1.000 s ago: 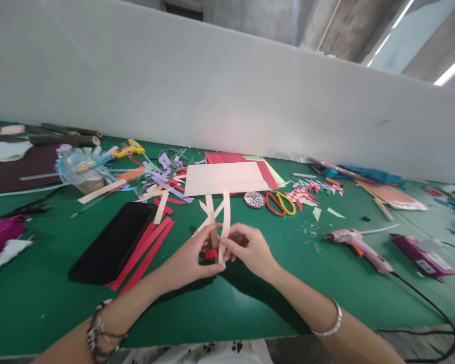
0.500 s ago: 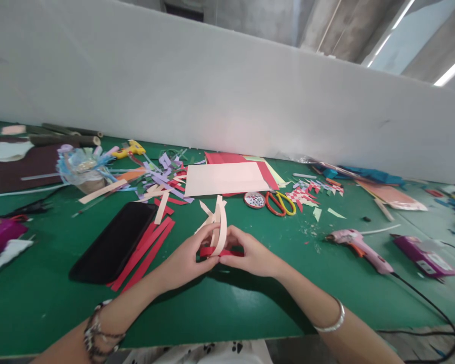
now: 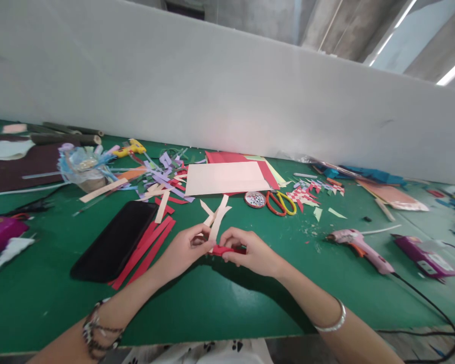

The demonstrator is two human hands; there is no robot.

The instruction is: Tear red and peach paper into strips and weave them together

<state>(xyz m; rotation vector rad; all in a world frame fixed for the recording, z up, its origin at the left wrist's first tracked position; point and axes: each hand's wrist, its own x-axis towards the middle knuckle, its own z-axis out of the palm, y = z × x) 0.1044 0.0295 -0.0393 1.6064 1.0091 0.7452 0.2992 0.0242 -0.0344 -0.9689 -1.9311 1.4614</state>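
Between my hands, low over the green table, is a small woven piece of paper strips. A red paper strip [image 3: 227, 250] runs crosswise through pale peach paper strips [image 3: 219, 218] that point away from me. My left hand [image 3: 191, 248] is closed, thumb and fingers pinching the woven piece at its left side. With thumb and index finger together, my right hand [image 3: 249, 253] grips the red strip at its right part. The fingers cover much of the weave, so how the strips cross there is hidden.
A black phone [image 3: 114, 242] and loose red strips [image 3: 151, 253] lie left. Beyond my hands are a peach paper sheet [image 3: 225, 178], scissors [image 3: 284, 203] and a round dish of small beads [image 3: 255, 199]. A pink glue gun [image 3: 364, 247] with a cord lies right.
The upright peach strip that curved toward me now lies flatter and leans away. The red strip, earlier a loop open between both hands, is now pressed together under my fingers.
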